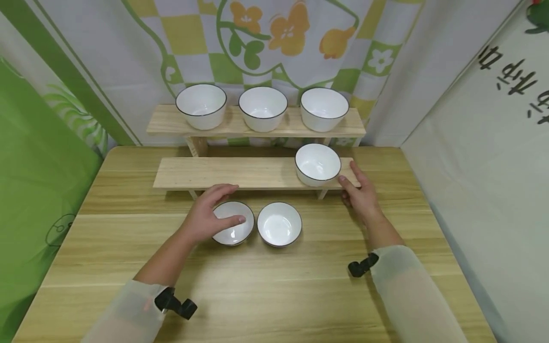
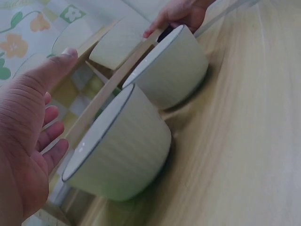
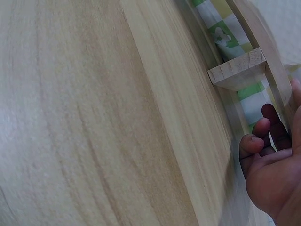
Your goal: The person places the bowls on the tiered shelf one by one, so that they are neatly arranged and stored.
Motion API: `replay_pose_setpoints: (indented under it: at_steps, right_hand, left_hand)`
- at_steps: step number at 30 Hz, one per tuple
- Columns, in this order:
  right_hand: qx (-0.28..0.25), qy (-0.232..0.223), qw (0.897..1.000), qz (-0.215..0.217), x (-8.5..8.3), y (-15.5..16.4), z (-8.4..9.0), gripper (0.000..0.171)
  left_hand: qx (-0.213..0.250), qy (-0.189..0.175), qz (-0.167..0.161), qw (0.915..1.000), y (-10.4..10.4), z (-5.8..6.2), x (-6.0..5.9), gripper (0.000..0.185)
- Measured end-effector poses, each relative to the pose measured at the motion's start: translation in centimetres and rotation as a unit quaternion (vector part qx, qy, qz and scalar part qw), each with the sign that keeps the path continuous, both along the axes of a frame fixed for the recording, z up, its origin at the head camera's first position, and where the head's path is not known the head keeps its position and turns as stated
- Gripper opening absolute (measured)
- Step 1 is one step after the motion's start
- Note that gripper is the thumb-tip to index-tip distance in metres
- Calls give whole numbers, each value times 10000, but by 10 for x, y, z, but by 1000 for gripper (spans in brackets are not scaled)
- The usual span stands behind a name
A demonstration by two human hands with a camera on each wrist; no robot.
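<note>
My left hand (image 1: 203,218) is over the left side of a white dark-rimmed bowl (image 1: 233,235) on the table, thumb and fingers spread apart. In the left wrist view that hand (image 2: 23,136) stands beside the bowl's rim, with a gap between thumb and fingers. A second such bowl (image 1: 279,225) sits close on its right. At the right end of the lower wooden shelf (image 1: 227,172), my right hand (image 1: 363,196) has its thumb tip right beside another white bowl (image 1: 318,163). Its lower fingers (image 3: 251,145) are loosely bent below the board, around nothing visible.
Three matching white bowls, the left (image 1: 200,105), middle (image 1: 263,108) and right one (image 1: 324,109), stand in a row on the upper shelf (image 1: 167,121). Behind the shelves hangs a patterned cloth (image 1: 184,33). A white panel (image 1: 480,157) borders the table (image 1: 274,295) on the right.
</note>
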State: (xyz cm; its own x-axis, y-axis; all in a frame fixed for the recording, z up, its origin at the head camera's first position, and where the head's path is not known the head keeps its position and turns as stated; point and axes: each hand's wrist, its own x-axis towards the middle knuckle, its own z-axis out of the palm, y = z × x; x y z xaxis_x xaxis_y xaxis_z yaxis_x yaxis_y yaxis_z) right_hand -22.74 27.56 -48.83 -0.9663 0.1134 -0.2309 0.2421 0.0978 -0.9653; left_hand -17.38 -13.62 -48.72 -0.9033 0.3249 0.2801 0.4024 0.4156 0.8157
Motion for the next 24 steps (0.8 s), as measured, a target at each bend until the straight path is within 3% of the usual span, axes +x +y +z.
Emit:
replay_pose_setpoints:
  at_steps: [10, 18, 24]
  right_hand:
    - [69, -37, 10000, -12, 1, -1, 1, 74]
    - [-109, -29, 9998, -135, 1, -1, 0, 73]
    - [109, 19, 9999, -95, 2, -2, 1, 72]
  left_hand:
    - [-605, -271, 61, 9978, -13, -11, 9, 91]
    - [-817, -742, 60, 9939, -19, -23, 19, 113]
    - [-881, -1024, 128, 9908, -23, -30, 22, 123]
